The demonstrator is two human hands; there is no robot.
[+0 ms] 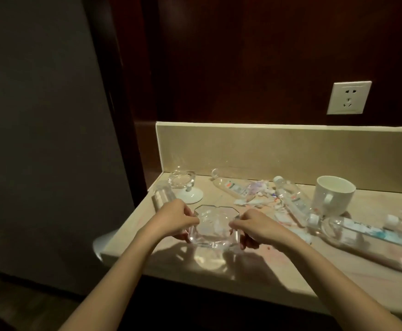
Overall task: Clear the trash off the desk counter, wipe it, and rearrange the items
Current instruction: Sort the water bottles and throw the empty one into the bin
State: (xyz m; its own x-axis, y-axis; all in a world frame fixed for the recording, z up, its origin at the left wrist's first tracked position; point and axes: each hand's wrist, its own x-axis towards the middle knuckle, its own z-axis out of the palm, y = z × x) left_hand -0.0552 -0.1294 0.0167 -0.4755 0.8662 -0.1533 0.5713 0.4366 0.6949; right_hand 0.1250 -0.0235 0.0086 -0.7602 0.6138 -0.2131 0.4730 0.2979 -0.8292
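A clear glass ashtray [213,229] is held just above the beige counter [255,271] near its left front. My left hand [175,217] grips its left side and my right hand [257,229] grips its right side. Torn paper scraps and wrappers [257,197] lie in a heap at the counter's middle. Empty plastic bottles lie on their sides: one at the back [231,186], one in the middle [290,199], a large one at the right [362,237]. A white mug [333,199] stands upright behind them.
A glass [163,194] lies on its side at the left edge, and another glass [182,180] sits on a white round coaster by the back corner. A wall socket [349,97] is above the backsplash. A dark panel stands to the left.
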